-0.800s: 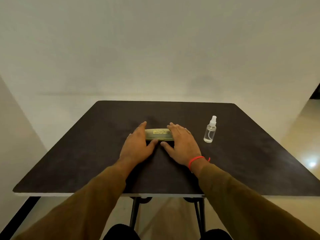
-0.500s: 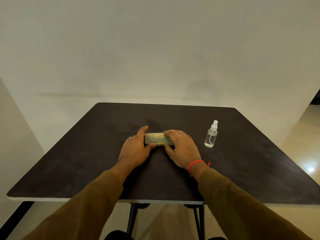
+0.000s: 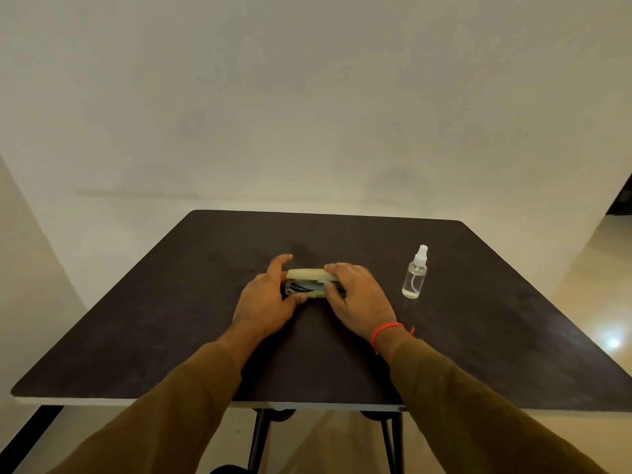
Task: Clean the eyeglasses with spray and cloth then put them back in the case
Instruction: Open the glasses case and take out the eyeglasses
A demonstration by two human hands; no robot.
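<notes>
Inventory by count. Tables: one, a dark-topped table [image 3: 478, 336]. Eyeglass cases: one, a pale yellowish eyeglasses case [image 3: 313, 275], lid partly raised. Contents visible in the gap: dark and bluish shapes, too small to count or identify with certainty. Spray bottles: one, a clear spray bottle [image 3: 415, 273] with a white nozzle. Hands: two, the left hand [image 3: 265, 302] and the right hand [image 3: 359, 299]. Sleeves: two, both brown. Wristbands: one, a red wristband [image 3: 384, 331] on the right wrist. Table legs visible: two.
</notes>
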